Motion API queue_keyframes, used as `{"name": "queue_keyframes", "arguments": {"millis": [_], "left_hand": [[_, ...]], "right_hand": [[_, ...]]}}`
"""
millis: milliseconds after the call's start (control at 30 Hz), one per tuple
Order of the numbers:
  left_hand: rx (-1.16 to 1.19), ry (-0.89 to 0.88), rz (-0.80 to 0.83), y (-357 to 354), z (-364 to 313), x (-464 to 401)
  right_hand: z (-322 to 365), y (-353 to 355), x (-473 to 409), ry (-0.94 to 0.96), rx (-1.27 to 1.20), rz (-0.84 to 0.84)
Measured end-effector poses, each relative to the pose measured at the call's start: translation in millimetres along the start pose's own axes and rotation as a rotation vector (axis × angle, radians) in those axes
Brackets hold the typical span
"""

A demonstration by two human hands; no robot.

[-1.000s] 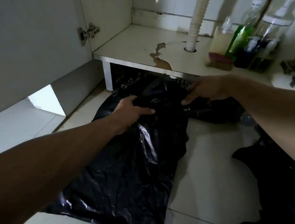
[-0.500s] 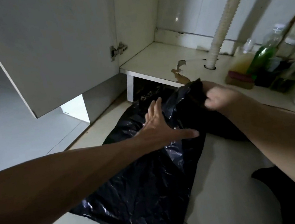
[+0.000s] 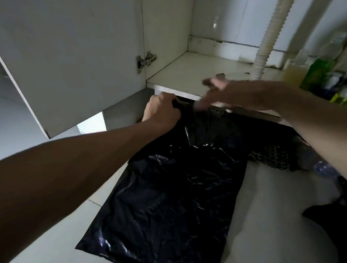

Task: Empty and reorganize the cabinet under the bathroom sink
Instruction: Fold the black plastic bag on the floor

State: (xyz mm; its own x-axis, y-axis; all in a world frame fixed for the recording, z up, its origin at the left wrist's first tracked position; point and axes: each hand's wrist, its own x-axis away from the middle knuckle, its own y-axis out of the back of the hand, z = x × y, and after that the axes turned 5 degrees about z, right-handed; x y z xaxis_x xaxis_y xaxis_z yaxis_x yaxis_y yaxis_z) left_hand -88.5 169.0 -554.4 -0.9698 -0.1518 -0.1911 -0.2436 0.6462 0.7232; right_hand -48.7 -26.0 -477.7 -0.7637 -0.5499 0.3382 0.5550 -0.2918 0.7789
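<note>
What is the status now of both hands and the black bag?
Left hand grips top edge of black bag. Right hand blurred, fingers seem extended, nothing seen held. Bag spread on floor before cabinet. Bottles stand inside at right.

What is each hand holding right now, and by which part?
The left hand grips the black plastic bag by its bunched top edge. The right hand is blurred, fingers extended, apparently holding nothing.

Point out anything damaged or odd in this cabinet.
The cabinet floor has a dark, ragged patch near the front edge, beside the drain hose, where the white surface looks peeled. The right hand partly hides it.
</note>
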Motion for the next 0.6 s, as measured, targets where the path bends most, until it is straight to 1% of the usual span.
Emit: {"name": "queue_keyframes", "arguments": {"millis": [33,67,100,133,200,300,367,433,500,533,567,600], "left_hand": [[0.009,-0.005,-0.017,4,-1,-6],[0.021,-0.015,-0.03,8,-2,-10],[0.033,-0.029,-0.036,11,-3,-15],[0.036,-0.041,-0.026,13,-3,-17],[-0.007,-0.098,0.025,17,-3,-20],[-0.131,-0.195,0.106,27,6,-30],[-0.206,-0.217,0.044,38,8,-39],[-0.26,-0.254,-0.11,52,2,-46],[-0.298,-0.354,-0.254,64,-9,-42],[-0.324,-0.436,-0.302,70,-12,-37],[-0.35,-0.52,-0.318,74,-14,-27],[-0.376,-0.601,-0.306,77,-13,-16]], "right_hand": [[4,-11,-8,-0.085,0.183,0.04],[5,-27,-17,-0.137,0.357,-0.002],[3,-42,-25,-0.152,0.47,-0.082],[-1,-51,-31,-0.138,0.51,-0.202],[-14,-52,-37,-0.107,0.539,-0.418],[-27,-30,-30,-0.144,0.493,-0.616],[-27,-17,-22,-0.113,0.43,-0.749],[-20,-10,-14,-0.034,0.371,-0.863],[-13,-7,0,0.106,0.415,-0.992],[-9,-5,6,0.203,0.46,-1.042],[-10,-5,11,0.297,0.484,-1.061],[-10,-7,15,0.388,0.484,-1.046]]}}
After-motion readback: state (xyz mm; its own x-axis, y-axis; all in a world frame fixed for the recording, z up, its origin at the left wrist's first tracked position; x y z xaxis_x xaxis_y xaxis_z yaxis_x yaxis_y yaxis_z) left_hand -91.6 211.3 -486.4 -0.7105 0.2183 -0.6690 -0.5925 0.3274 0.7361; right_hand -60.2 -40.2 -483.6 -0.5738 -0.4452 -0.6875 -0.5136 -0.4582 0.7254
